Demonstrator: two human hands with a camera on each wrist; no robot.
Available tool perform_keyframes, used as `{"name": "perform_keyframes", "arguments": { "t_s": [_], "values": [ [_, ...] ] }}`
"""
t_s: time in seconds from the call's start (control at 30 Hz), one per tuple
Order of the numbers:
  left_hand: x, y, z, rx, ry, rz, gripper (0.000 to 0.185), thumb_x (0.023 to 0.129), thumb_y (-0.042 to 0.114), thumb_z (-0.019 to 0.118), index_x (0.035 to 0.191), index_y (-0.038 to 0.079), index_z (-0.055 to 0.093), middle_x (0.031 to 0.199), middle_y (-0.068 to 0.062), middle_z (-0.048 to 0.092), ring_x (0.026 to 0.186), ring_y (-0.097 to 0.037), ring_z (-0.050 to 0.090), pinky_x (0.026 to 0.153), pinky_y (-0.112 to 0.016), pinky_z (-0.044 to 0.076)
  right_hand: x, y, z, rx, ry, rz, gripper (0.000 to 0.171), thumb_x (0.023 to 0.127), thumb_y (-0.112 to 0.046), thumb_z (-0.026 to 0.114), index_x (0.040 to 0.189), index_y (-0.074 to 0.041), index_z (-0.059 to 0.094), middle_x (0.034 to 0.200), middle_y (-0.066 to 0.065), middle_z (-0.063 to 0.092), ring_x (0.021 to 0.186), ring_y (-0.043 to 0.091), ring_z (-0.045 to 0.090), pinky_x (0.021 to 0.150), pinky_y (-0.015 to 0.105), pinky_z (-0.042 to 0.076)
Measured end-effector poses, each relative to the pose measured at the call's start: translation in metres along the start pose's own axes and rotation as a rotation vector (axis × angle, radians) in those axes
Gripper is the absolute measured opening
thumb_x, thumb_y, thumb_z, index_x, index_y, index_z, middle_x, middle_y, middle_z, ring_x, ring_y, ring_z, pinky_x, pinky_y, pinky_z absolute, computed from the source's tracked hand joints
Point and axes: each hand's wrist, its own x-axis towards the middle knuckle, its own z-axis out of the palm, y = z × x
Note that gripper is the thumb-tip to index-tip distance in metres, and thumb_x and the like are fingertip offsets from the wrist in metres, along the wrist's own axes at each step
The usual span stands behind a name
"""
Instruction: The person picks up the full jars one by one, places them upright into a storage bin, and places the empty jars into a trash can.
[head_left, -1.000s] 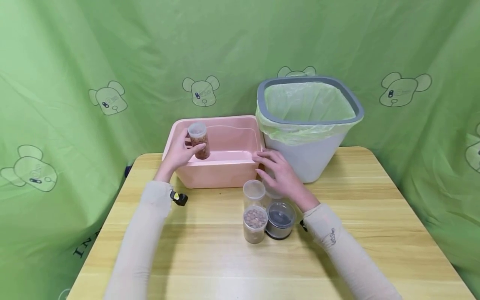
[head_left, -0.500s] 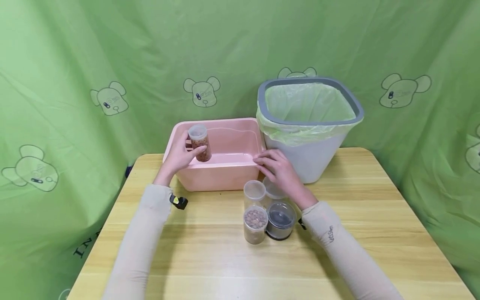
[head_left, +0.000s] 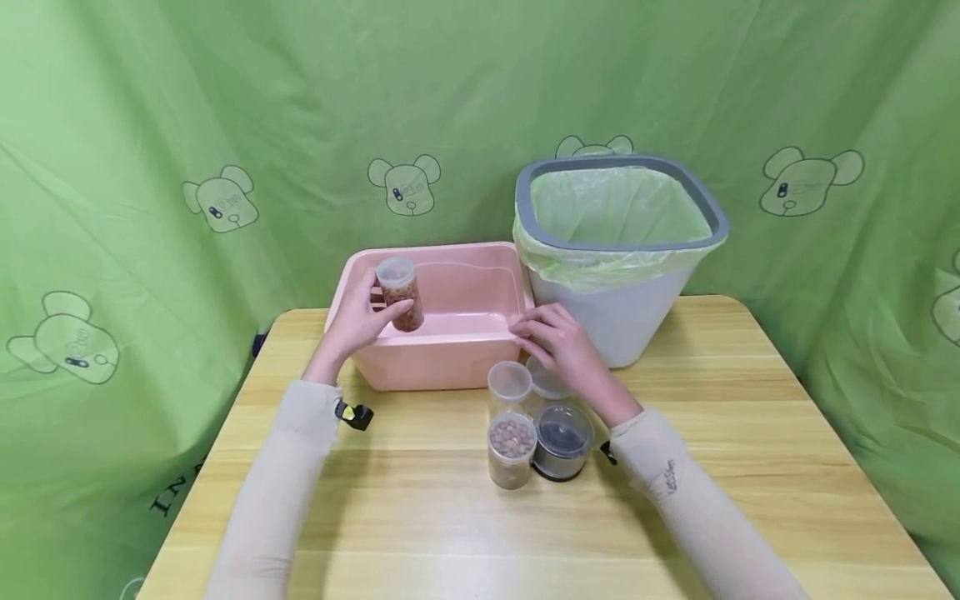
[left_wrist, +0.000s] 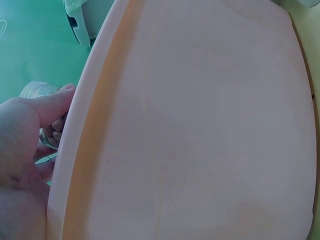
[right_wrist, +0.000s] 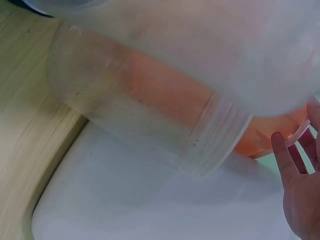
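Observation:
My left hand (head_left: 356,318) grips a clear plastic jar (head_left: 401,296) of reddish-brown bits, held over the left part of a pink plastic basin (head_left: 435,362). In the left wrist view the thumb wraps the jar (left_wrist: 50,135) right beside the basin's rim (left_wrist: 80,115). With thumb and fingers my right hand (head_left: 562,346) pinches the front right corner of that rim; the right wrist view has the hand (right_wrist: 302,195) at the orange-looking basin edge (right_wrist: 285,125). Below this hand stand a jar of brown pieces (head_left: 510,454), two pale jars, one of them (head_left: 510,387) fully in sight, and a dark-based round container (head_left: 562,442).
A white trash bin (head_left: 607,321) with a grey rim and green liner stands right of the basin, close against it. A wooden table (head_left: 420,517) carries everything. Green printed curtain (head_left: 300,108) hangs behind and at both sides.
The pink basin has slid a little toward me, and both hands have come slightly nearer with it. The jar stays in my left hand. The standing jars look unmoved.

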Motion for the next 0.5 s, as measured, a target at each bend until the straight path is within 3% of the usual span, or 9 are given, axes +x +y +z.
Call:
{"name": "perform_keyframes", "arguments": {
  "t_s": [0.5],
  "values": [
    [-0.016,0.006,-0.001,-0.006,-0.004,0.002,0.068,0.095,0.023,0.077,0.150,0.006,0.041,0.141,-0.018,0.055,0.131,-0.038,0.055,0.110,-0.054,0.050,-0.007,-0.015,-0.009,-0.016,-0.032,-0.010,0.017,0.085,-0.005,0.083,0.101,-0.006,0.079,0.108,0.008,0.072,0.106,0.027,0.061,0.092,0.041,0.055]
  ]
}}
